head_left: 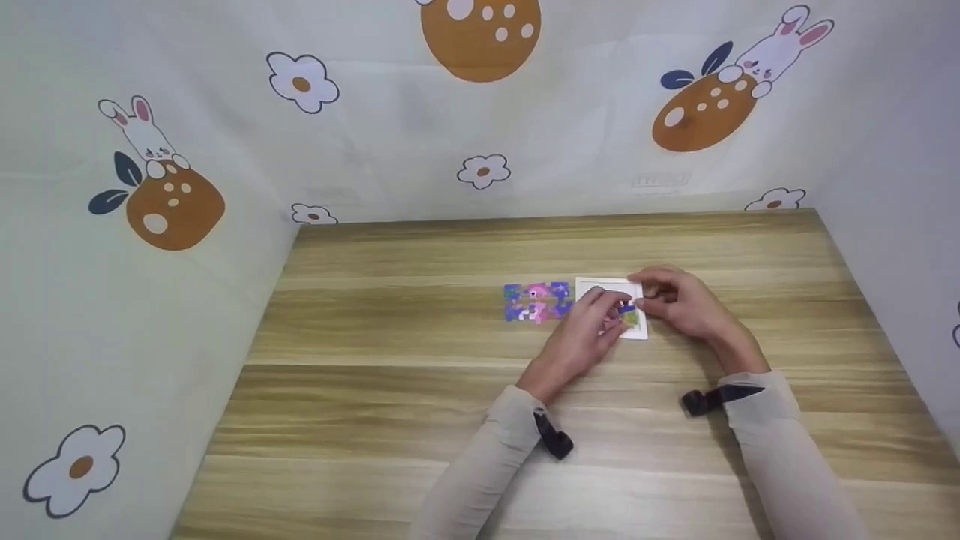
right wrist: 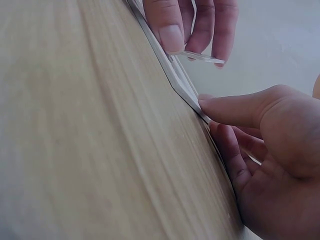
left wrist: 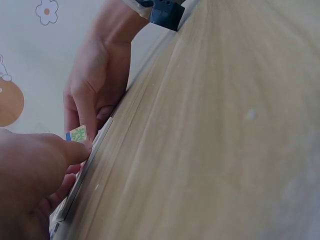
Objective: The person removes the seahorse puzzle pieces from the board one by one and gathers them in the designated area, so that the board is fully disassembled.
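A white square puzzle tray (head_left: pixel 634 335) lies on the table under both hands. My left hand (head_left: pixel 579 334) is over it and pinches a small jigsaw piece (left wrist: pixel 78 133) printed in green and blue. Seen edge-on in the right wrist view, that thin piece (right wrist: pixel 207 58) tilts just above the tray (right wrist: pixel 176 86). My right hand (head_left: pixel 688 301) holds the tray's right edge, its thumb (right wrist: pixel 225 107) on the rim. The left hand covers much of the tray's inside in the head view.
Several purple and pink jigsaw pieces (head_left: pixel 535 301) lie in two rows just left of the tray. The wood-grain table (head_left: pixel 375 420) meets a patterned cloth wall (head_left: pixel 390 142) at the back and both sides. A black strap device (head_left: pixel 553 436) sits on each wrist.
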A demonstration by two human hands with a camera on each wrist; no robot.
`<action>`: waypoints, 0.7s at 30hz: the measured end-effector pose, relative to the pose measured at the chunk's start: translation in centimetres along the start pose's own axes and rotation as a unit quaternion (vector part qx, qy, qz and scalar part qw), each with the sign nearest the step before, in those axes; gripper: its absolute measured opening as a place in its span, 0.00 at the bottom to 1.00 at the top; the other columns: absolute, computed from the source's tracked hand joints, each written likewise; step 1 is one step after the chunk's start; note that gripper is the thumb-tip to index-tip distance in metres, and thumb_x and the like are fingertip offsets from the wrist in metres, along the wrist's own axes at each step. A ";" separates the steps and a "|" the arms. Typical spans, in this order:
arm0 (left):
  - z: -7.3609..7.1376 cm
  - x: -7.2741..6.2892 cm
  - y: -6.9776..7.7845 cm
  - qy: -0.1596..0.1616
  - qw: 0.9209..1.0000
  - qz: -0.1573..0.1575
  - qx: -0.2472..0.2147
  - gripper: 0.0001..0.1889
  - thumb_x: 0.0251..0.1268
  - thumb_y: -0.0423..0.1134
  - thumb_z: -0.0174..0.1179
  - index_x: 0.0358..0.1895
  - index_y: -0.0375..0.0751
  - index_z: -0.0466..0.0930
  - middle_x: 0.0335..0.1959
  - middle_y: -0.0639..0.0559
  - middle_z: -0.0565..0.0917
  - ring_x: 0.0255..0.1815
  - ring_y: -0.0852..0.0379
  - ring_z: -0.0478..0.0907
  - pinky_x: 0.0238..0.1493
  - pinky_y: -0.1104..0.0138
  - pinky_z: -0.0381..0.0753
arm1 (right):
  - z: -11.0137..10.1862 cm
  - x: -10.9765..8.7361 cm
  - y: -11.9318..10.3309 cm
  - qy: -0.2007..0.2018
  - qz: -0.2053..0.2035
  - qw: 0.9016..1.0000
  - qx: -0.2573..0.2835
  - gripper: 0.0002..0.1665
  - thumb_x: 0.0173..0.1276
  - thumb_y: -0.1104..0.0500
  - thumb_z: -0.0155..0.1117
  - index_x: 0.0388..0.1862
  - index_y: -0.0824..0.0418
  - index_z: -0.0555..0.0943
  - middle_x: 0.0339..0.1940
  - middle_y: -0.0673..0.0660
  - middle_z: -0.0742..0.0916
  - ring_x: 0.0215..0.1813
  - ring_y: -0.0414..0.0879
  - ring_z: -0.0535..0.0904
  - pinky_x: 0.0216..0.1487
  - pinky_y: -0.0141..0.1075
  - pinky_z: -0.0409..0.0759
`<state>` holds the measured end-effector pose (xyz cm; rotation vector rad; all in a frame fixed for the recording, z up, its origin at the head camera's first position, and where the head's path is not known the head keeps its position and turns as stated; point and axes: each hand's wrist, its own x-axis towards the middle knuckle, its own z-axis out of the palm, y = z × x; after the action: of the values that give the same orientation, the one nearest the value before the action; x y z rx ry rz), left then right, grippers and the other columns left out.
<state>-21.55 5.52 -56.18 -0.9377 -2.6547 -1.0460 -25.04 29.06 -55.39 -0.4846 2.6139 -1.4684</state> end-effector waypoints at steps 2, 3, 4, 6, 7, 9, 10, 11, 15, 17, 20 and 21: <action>-0.2 0.1 0.0 0.003 1.000 0.003 -0.005 0.22 0.75 0.37 0.70 0.69 0.44 0.80 0.55 0.50 0.84 0.52 0.60 0.86 0.56 0.81 0.80 | 0.0 0.0 -0.1 0.003 -0.006 1.000 -0.003 0.27 0.70 0.70 0.74 0.68 0.66 0.84 0.64 0.67 0.85 0.53 0.51 0.83 0.52 0.21 0.81; -0.3 0.1 0.0 0.004 1.000 0.004 -0.007 0.22 0.75 0.38 0.69 0.69 0.44 0.80 0.56 0.50 0.84 0.53 0.59 0.87 0.56 0.81 0.80 | 0.0 0.0 -0.1 0.003 -0.007 1.000 -0.003 0.27 0.69 0.70 0.74 0.68 0.66 0.84 0.64 0.67 0.85 0.53 0.51 0.83 0.52 0.21 0.82; -0.5 0.0 0.1 0.004 1.000 0.004 -0.009 0.22 0.76 0.39 0.69 0.69 0.44 0.79 0.57 0.49 0.85 0.54 0.58 0.87 0.56 0.81 0.81 | 0.0 0.0 -0.1 0.003 -0.008 1.000 -0.004 0.27 0.69 0.71 0.74 0.67 0.65 0.85 0.64 0.67 0.85 0.52 0.50 0.83 0.52 0.21 0.82; -0.9 -0.1 0.0 0.005 1.000 0.005 -0.004 0.23 0.77 0.41 0.68 0.70 0.46 0.79 0.58 0.50 0.85 0.55 0.58 0.86 0.58 0.80 0.81 | 0.0 0.0 0.0 0.002 -0.006 1.000 -0.007 0.27 0.69 0.70 0.74 0.67 0.65 0.85 0.63 0.67 0.85 0.52 0.49 0.83 0.52 0.21 0.82; -1.1 -0.2 0.0 0.005 1.000 0.004 0.003 0.23 0.77 0.43 0.67 0.71 0.47 0.79 0.59 0.51 0.85 0.57 0.58 0.85 0.59 0.78 0.82 | 0.0 0.0 0.0 0.000 -0.004 1.000 -0.008 0.27 0.69 0.69 0.74 0.68 0.64 0.85 0.63 0.66 0.85 0.52 0.49 0.82 0.52 0.21 0.82; -1.6 -0.3 -0.2 0.004 1.000 0.003 0.016 0.23 0.78 0.45 0.67 0.71 0.49 0.79 0.60 0.53 0.85 0.59 0.58 0.84 0.62 0.75 0.82 | -0.1 0.1 0.1 -0.003 0.003 1.000 -0.014 0.27 0.70 0.68 0.74 0.68 0.63 0.85 0.63 0.65 0.85 0.52 0.48 0.82 0.52 0.21 0.82; -1.9 -0.4 -0.4 0.005 1.000 0.004 0.022 0.23 0.78 0.46 0.66 0.72 0.50 0.79 0.61 0.53 0.85 0.61 0.58 0.83 0.64 0.73 0.82 | 0.0 0.1 0.0 -0.005 0.006 1.000 -0.017 0.27 0.71 0.67 0.74 0.68 0.62 0.85 0.63 0.65 0.85 0.52 0.48 0.82 0.52 0.22 0.82; -2.2 -0.6 -0.6 0.005 1.000 0.004 0.025 0.24 0.78 0.47 0.66 0.72 0.50 0.79 0.61 0.54 0.85 0.62 0.58 0.83 0.66 0.71 0.82 | 0.0 0.2 0.1 -0.007 0.009 1.000 -0.018 0.27 0.71 0.67 0.74 0.68 0.62 0.85 0.63 0.65 0.85 0.52 0.49 0.82 0.53 0.22 0.82; -3.6 -1.1 -1.7 0.007 1.000 0.003 0.025 0.24 0.77 0.47 0.67 0.72 0.49 0.80 0.62 0.53 0.84 0.63 0.57 0.82 0.68 0.68 0.82 | 0.0 0.2 0.0 -0.008 0.015 1.000 -0.015 0.26 0.72 0.66 0.74 0.68 0.62 0.84 0.60 0.65 0.85 0.52 0.49 0.81 0.53 0.22 0.82; -4.2 -1.5 -2.4 0.010 1.000 0.002 0.021 0.24 0.76 0.47 0.68 0.72 0.48 0.81 0.61 0.53 0.85 0.61 0.56 0.82 0.66 0.68 0.83 | 0.0 0.1 -0.1 -0.006 0.015 1.000 -0.012 0.26 0.72 0.65 0.74 0.68 0.63 0.84 0.58 0.65 0.85 0.52 0.49 0.81 0.52 0.22 0.82; -5.2 -2.0 -3.4 0.021 1.000 0.000 0.019 0.24 0.75 0.46 0.70 0.70 0.47 0.82 0.59 0.52 0.86 0.60 0.56 0.83 0.65 0.66 0.84 | -0.1 0.0 -0.3 -0.002 0.011 1.000 -0.010 0.25 0.72 0.65 0.74 0.68 0.64 0.84 0.57 0.65 0.85 0.51 0.48 0.81 0.52 0.22 0.82; -5.5 -2.3 -3.8 0.024 1.000 0.000 0.014 0.24 0.74 0.46 0.70 0.70 0.47 0.82 0.59 0.52 0.86 0.60 0.55 0.83 0.65 0.66 0.84 | -0.1 0.0 -0.4 0.000 0.010 1.000 -0.009 0.25 0.72 0.66 0.74 0.68 0.64 0.85 0.57 0.65 0.85 0.51 0.47 0.81 0.52 0.22 0.82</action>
<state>-22.50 -1.33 -54.99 -0.8945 -2.6235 -1.0156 -24.99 28.96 -55.04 -0.4581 2.6270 -1.4390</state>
